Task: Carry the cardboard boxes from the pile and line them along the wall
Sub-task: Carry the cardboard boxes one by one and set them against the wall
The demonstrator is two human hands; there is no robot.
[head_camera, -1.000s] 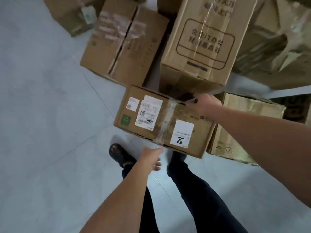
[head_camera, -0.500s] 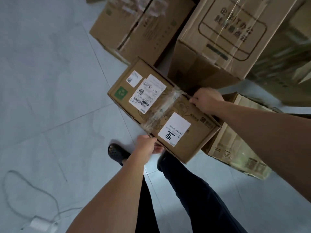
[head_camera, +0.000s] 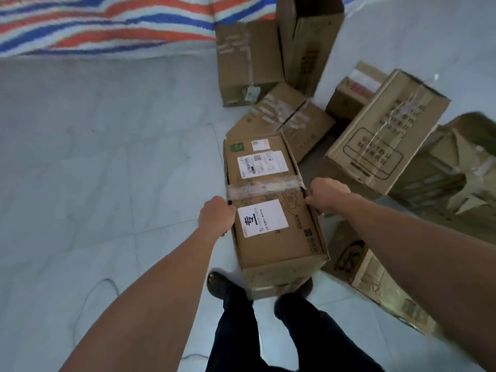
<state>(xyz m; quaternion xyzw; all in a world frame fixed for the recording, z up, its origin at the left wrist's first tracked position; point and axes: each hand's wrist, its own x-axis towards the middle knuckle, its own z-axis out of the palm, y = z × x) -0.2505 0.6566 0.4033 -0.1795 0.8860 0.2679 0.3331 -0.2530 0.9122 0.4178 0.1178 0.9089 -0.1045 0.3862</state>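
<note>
**Left hand** (head_camera: 216, 216): fingers curled round the left long edge of the labelled box (head_camera: 276, 247), knuckles outward, in a firm grip.

**Right hand** (head_camera: 327, 196): curled the same way over the opposite long edge.

Both grips sit level with the tape band (head_camera: 264, 187), near mid-length. Judgement: opposed holds at the middle balance the load and keep it level for carrying.

**Location:** the box is in the air between the two hands, in front of the person's legs. Its near end covers part of a dark shoe (head_camera: 216, 285). As far as can be seen, it touches no other carton.

**Condition:** brown corrugated card, oblong, with the top flaps closed under one clear band across the seam.
- A large white label (head_camera: 261, 222) bearing a bold black character lies nearest the person.
- A shipping label (head_camera: 262, 163) and a green sticker (head_camera: 237, 147) lie at the far end.
- Corners look sound; no crushing noted.

**Surroundings:** the pile lies just beyond and to the right. It includes a taped carton (head_camera: 288, 116), a printed carton (head_camera: 381, 138) and a torn carton (head_camera: 461, 181). A striped sheet (head_camera: 107, 25) borders the tiled floor (head_camera: 107, 157) on the far side. The wall cannot be identified with certainty.
</note>
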